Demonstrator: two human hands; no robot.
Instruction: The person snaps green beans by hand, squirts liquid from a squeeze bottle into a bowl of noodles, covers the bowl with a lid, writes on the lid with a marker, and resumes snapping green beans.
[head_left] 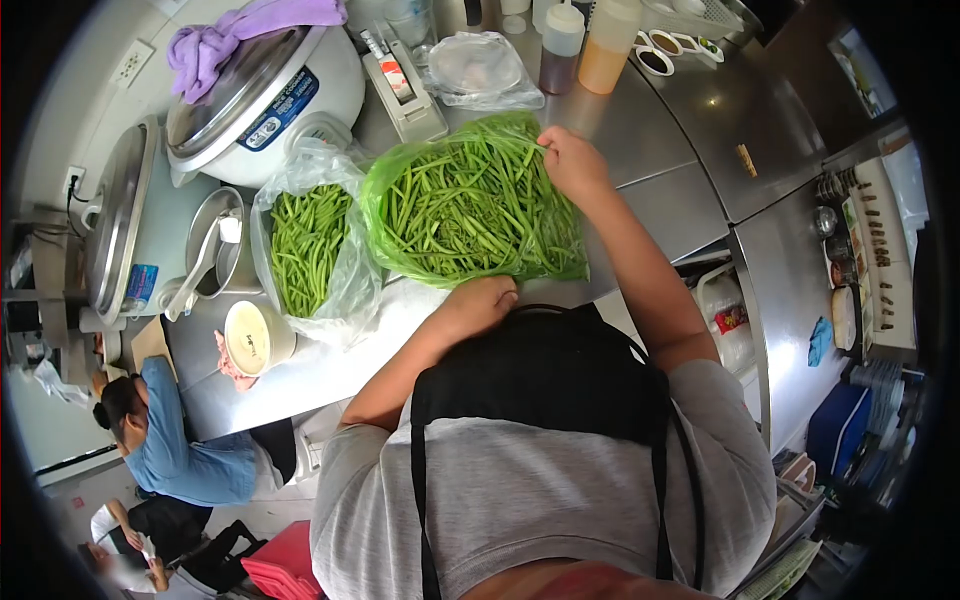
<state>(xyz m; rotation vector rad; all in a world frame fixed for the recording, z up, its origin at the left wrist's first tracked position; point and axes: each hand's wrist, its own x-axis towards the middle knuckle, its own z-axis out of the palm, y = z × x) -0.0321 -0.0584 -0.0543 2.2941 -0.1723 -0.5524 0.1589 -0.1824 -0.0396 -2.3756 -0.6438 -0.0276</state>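
A green plastic bag [578,270] lies wide open in front of me, full of long green beans [460,205]. My right hand [573,163] is closed on the bag's far right rim. At the near edge of the bag, my left hand [485,302] is curled shut, gripping the plastic. Just left stands a clear plastic bag [345,300], its mouth folded open around more green beans [308,245]. Both bags rest on the steel counter [640,150].
A white tub [258,338] and a metal pot [222,245] with a ladle stand left. Behind are a large rice cooker [265,100], a tape dispenser [402,90] and sauce bottles [608,45]. Two people [185,440] are at the lower left.
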